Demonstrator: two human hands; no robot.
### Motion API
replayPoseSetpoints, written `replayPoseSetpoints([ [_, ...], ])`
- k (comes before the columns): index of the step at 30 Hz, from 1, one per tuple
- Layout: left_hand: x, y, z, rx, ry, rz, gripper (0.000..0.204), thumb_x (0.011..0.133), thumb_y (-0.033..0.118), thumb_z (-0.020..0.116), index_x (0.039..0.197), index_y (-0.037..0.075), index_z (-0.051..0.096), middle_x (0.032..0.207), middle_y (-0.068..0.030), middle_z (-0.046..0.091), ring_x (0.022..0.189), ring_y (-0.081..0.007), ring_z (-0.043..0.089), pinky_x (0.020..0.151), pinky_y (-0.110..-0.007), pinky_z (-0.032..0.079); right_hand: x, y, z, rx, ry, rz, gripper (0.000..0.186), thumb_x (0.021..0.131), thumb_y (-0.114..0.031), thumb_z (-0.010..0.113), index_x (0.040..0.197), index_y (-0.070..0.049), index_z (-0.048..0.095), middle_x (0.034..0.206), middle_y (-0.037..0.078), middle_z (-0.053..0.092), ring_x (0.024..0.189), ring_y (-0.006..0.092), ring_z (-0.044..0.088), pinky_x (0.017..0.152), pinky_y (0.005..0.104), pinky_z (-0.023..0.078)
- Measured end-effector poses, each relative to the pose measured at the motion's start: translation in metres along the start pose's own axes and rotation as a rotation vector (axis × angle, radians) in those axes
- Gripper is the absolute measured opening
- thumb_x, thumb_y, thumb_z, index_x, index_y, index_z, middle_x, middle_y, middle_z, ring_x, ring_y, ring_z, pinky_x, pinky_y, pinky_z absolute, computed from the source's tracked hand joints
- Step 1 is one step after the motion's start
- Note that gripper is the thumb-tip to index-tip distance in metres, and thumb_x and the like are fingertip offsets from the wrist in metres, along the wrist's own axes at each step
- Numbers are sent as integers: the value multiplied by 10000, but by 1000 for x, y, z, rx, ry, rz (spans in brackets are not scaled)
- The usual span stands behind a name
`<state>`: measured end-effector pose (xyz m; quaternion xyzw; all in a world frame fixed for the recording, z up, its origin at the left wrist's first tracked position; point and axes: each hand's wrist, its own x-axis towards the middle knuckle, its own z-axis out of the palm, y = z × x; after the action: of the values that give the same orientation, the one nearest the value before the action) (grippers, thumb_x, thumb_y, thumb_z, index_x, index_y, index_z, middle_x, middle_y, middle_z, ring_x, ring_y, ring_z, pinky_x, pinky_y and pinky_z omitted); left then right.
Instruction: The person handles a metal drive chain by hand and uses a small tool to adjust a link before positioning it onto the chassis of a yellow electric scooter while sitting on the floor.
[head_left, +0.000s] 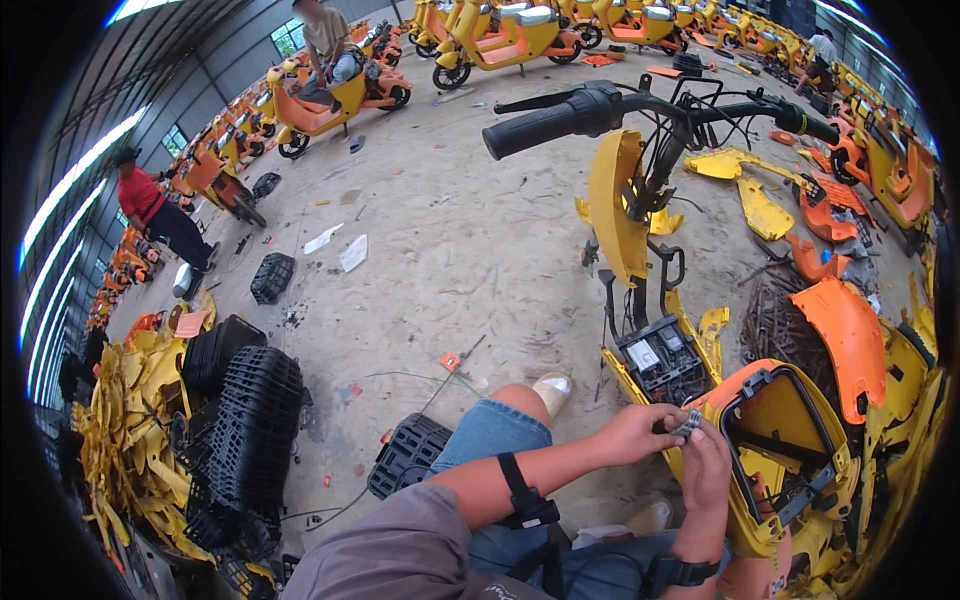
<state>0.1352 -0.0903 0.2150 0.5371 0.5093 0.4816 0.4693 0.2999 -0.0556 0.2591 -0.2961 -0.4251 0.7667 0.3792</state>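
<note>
My left hand (640, 433) and my right hand (708, 468) meet above a partly stripped yellow and orange scooter (735, 385). Between the fingertips of both is a small grey, ridged piece (688, 424), too small to name. Just beyond them, a black tray of electronic parts (660, 350) lies exposed in the scooter's floor. Right of my right hand is the open, black-rimmed seat compartment (842, 465). Ahead rise the handlebar (560, 125) with hanging cables and a yellow front panel (617, 210).
Black plastic baskets (255, 420) are stacked at left beside a heap of yellow panels (135, 430). Another black basket (408, 455) lies by my knee. Loose orange panels (845, 335) crowd the right. Two people (150, 205) (328, 45) stand or sit among scooters farther off.
</note>
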Motion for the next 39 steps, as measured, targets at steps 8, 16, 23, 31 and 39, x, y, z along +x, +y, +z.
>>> replayPoseSetpoints([
  [8,-3,5,-7,-28,-14,27,538,839,145,779,1319,53,555,968,-38,657,839,-126,609,757,-297,524,-2,7,2,-72,19,85,344,946,-97,551,1216,108,606,1156,170,663,1088,225,628,980,327,469],
  [16,-5,3,-8,7,-20,29,473,851,107,756,1286,52,580,963,-39,669,845,-109,611,742,-288,525,-4,14,-2,-149,92,127,333,957,-150,563,1195,74,624,1108,131,675,999,186,647,907,308,500],
  [23,-7,4,-13,-7,-63,85,490,850,129,763,1299,48,585,955,-49,660,862,-108,609,774,-293,524,-5,13,0,-197,72,138,329,953,-169,584,1164,79,630,1073,118,679,972,170,647,895,305,504],
  [31,-11,10,-16,-44,-63,36,472,854,142,759,1294,52,613,859,-29,655,785,-90,599,718,-287,523,-4,13,3,-141,88,150,288,954,-138,606,1121,92,649,1019,92,683,923,139,625,839,259,479],
  [39,-10,8,-14,59,-18,105,458,830,129,772,1259,44,635,927,-87,696,818,-124,645,756,-305,534,-6,15,-1,-158,85,142,280,964,-173,579,1091,68,643,1042,110,682,948,166,641,879,304,492],
])
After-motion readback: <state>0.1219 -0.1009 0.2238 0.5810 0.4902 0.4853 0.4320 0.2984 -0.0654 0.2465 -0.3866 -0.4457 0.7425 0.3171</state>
